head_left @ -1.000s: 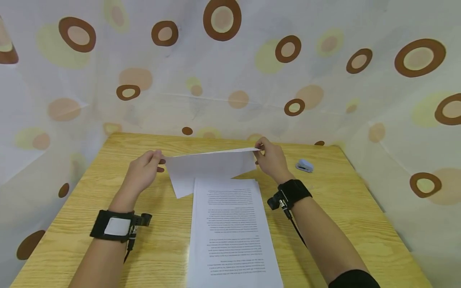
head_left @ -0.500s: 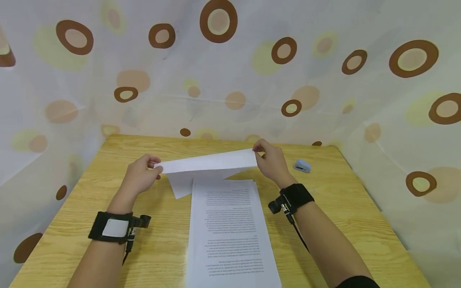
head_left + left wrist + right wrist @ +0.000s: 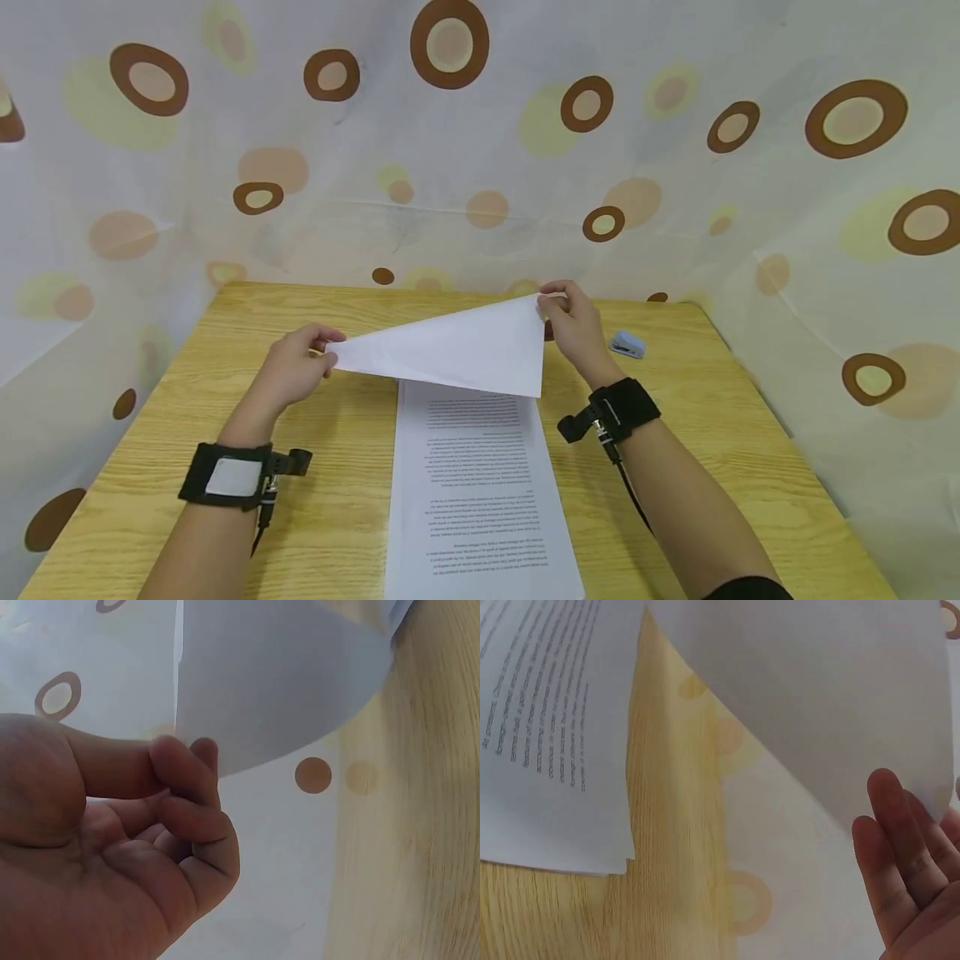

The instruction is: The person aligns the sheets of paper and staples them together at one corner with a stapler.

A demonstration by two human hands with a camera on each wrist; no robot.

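Note:
A blank-sided white sheet of paper (image 3: 465, 346) is held up between both hands over the far end of a stack of printed pages (image 3: 480, 483). My left hand (image 3: 296, 362) pinches its left end between thumb and fingers. At the upper right corner, my right hand (image 3: 573, 329) grips the sheet, higher than the left. In the right wrist view, fingers (image 3: 889, 817) lie against the paper's underside; the thumb is mostly out of view there. The sheet slants up to the right and hides the stack's far edge.
A small light-blue stapler (image 3: 627, 344) lies on the wooden table (image 3: 712, 467), right of the right hand. A patterned cloth (image 3: 480, 167) with brown rings stands behind and at both sides. Cabled cameras are strapped to both wrists.
The sheet has tipped, so its white face now shows toward the head camera and covers the stack's far end. The right hand has risen slightly; the left has lowered a little.

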